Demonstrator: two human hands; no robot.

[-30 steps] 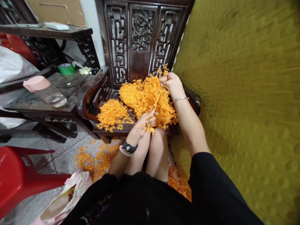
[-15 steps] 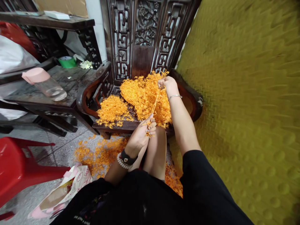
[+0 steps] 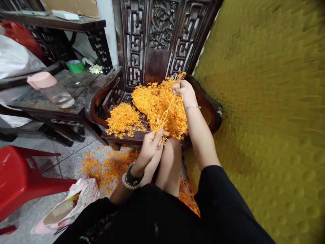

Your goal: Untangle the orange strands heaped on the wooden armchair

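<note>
Orange stringy pieces lie in a large heap [image 3: 152, 101] on the seat of a carved dark wooden chair [image 3: 157, 69], with a smaller pile [image 3: 123, 118] to its left. Between my hands runs a thin orange strand [image 3: 166, 113], stretched at a slant in front of the big heap. My left hand [image 3: 152, 144] pinches its lower end above my knees, with curly bits sticking out past the fingers. At the heap's upper right, my right hand [image 3: 184, 90] is closed on the upper end, and a frilly tuft shows above its fingers.
Loose orange bits [image 3: 109, 167] cover the floor below the chair. On the left are a wooden side table [image 3: 82, 79] with a pink-lidded bottle [image 3: 54, 91] and green tape [image 3: 75, 66], a red stool [image 3: 25, 183] and a bag [image 3: 76, 203]. A yellow-green textured mat [image 3: 264, 112] stands along the right.
My left hand has turned and shifted slightly left, its fingertips now pinching the strand. My right hand has moved slightly right, and a tuft now shows above it.
</note>
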